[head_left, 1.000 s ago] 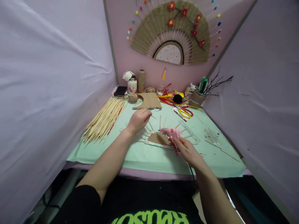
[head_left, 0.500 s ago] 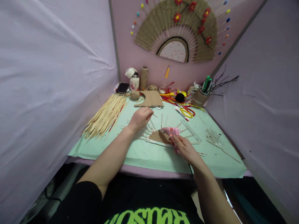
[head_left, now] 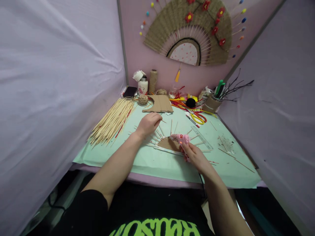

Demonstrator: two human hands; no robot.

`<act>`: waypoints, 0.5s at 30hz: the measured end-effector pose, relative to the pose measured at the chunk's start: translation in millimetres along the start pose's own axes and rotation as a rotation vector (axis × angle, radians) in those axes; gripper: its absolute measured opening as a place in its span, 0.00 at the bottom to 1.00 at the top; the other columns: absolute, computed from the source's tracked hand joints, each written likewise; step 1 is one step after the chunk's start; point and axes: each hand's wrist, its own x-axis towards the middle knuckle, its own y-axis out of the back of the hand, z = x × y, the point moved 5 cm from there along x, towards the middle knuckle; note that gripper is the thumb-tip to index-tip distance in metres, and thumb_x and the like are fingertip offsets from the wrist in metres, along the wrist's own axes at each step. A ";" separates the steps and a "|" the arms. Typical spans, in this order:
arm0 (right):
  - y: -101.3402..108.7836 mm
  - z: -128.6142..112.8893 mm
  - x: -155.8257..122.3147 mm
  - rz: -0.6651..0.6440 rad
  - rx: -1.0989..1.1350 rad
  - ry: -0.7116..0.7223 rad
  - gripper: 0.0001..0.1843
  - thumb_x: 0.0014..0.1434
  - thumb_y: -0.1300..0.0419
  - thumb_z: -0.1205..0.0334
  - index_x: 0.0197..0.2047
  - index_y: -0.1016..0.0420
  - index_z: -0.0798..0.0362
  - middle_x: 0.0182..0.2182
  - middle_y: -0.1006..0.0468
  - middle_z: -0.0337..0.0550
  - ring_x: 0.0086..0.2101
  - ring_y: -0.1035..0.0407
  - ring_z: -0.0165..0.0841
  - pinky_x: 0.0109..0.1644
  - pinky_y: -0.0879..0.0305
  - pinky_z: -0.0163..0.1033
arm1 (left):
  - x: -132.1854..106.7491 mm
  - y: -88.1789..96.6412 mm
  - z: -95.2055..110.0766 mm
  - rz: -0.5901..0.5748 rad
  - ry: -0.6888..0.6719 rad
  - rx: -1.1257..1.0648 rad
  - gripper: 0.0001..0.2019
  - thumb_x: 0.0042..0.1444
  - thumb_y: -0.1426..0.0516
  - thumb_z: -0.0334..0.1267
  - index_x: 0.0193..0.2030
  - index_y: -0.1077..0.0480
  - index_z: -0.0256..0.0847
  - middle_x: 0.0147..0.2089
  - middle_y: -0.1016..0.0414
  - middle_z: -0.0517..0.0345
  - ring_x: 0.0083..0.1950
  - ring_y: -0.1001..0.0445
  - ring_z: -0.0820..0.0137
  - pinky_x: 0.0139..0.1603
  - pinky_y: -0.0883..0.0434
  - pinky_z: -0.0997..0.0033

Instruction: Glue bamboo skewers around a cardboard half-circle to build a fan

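Observation:
My right hand [head_left: 193, 153] is wrapped round a pink hot glue gun [head_left: 182, 138], its nozzle at the upper edge of a half-round cardboard piece [head_left: 165, 144]. Thin wooden sticks fan out from that cardboard's curved edge. Just above and left of it, my left hand [head_left: 150, 124] is closed in a pinch, with the tip of a thin wooden stick [head_left: 163, 121] showing past the fingers. The rest of that stick is hidden by the hand.
A heap of wooden sticks [head_left: 112, 121] lies left. Behind are cut cardboard [head_left: 161, 103], twine [head_left: 142, 100] and a bottle [head_left: 143, 86]. Scissors [head_left: 198, 118], a clear ruler [head_left: 202, 137] and a can with pens and twigs [head_left: 212, 103] are right. A decorated fan [head_left: 157, 36] hangs on the wall.
The view has shifted slightly. Both hands stay nearly where they were, the glue gun still at the cardboard's curved edge and the stick still pinched.

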 end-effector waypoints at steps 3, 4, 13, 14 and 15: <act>1.1 1.4 -1.1 -0.002 -0.005 -0.006 0.30 0.60 0.52 0.32 0.33 0.30 0.52 0.23 0.29 0.40 0.22 0.36 0.32 0.27 0.41 0.37 | -0.2 -0.2 0.4 -0.008 -0.001 0.006 0.09 0.65 0.49 0.31 0.39 0.28 0.40 0.40 0.22 0.52 0.43 0.25 0.66 0.46 0.30 0.67; 1.6 1.5 -1.5 -0.004 -0.013 -0.004 0.30 0.61 0.53 0.32 0.33 0.30 0.52 0.22 0.30 0.39 0.22 0.36 0.32 0.27 0.41 0.37 | -0.2 -0.4 0.3 -0.012 0.001 0.008 0.09 0.65 0.49 0.31 0.39 0.28 0.40 0.40 0.22 0.52 0.43 0.25 0.66 0.46 0.30 0.67; 4.7 -4.5 -5.9 -0.027 -0.046 0.002 0.28 0.60 0.52 0.34 0.32 0.31 0.52 0.21 0.32 0.37 0.23 0.36 0.32 0.30 0.41 0.38 | -1.1 -1.3 0.1 -0.017 -0.005 0.014 0.08 0.65 0.49 0.31 0.39 0.28 0.40 0.40 0.22 0.52 0.43 0.25 0.65 0.46 0.30 0.67; 4.9 -5.4 -6.6 -0.029 -0.052 -0.003 0.28 0.60 0.52 0.34 0.32 0.31 0.52 0.20 0.32 0.36 0.22 0.36 0.33 0.30 0.41 0.38 | -1.2 -1.2 0.2 -0.016 -0.005 0.013 0.08 0.65 0.49 0.31 0.39 0.28 0.40 0.40 0.22 0.52 0.43 0.25 0.65 0.46 0.30 0.67; 5.1 -5.9 -7.2 -0.028 -0.057 -0.010 0.28 0.61 0.53 0.35 0.32 0.31 0.52 0.19 0.33 0.36 0.22 0.36 0.33 0.31 0.41 0.38 | -1.3 -1.0 0.4 -0.014 -0.007 0.012 0.08 0.65 0.49 0.31 0.39 0.28 0.40 0.40 0.22 0.51 0.43 0.25 0.65 0.46 0.30 0.67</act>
